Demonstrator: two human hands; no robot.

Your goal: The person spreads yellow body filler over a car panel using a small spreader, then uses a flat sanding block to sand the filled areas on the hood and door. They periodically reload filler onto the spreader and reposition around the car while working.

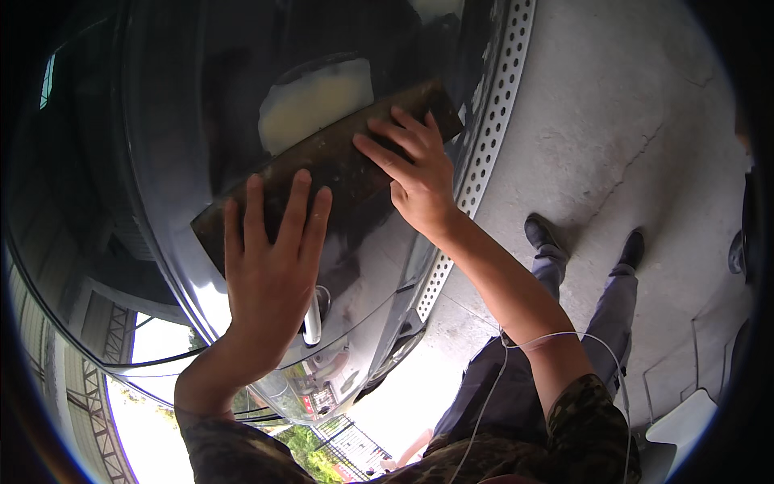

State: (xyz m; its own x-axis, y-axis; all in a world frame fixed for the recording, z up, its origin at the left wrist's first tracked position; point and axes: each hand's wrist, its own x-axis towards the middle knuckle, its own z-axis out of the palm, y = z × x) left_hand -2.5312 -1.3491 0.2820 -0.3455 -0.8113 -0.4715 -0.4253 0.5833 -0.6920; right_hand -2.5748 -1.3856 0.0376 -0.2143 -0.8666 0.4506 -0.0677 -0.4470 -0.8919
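A long dark flat board (347,173) lies slantwise across the glossy dark car panel (171,113), just below a pale beige patch (314,97) on the paint. My left hand (270,258) rests on the board's left half, fingers stretched out and spread, its thumb hidden. On the right half, my right hand (415,173) has its fingers apart on the board, slightly bent, with the thumb near the lower edge. A silver door handle (311,323) sits beside my left hand, partly hidden by it.
A perforated silver running board (500,97) runs along the car's side. My legs and dark shoes stand on the cracked concrete floor (629,97). A thin white cable (556,333) crosses my right forearm. A white object (681,423) is at lower right; dark shapes at the right rim are unclear.
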